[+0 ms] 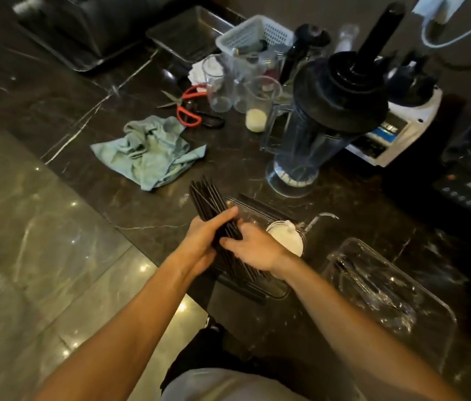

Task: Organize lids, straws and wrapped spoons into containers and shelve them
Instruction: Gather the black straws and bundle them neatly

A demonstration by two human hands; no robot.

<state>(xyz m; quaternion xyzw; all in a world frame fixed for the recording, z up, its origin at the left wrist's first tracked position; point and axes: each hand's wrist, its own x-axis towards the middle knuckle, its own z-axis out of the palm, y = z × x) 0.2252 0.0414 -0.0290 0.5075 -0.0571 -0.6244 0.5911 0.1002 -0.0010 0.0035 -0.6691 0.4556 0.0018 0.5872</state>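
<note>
Gripping the black straws [209, 198] with both our left hand [204, 241] and right hand [253, 247], fingers curled round them, above the clear container [257, 215] on the surface [141, 209]

Two hands [202, 241], one straw bundle [214, 209] (uncountable), two clear containers [402, 285], one cloth [147, 151], one scissors [188, 107]

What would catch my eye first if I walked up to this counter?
Probably the bundle of black straws, gripped by the left hand and right hand over a clear container at the counter's near edge. Behind stands a tall blender jug with a black lid, and a crumpled blue cloth lies to its left.
</note>
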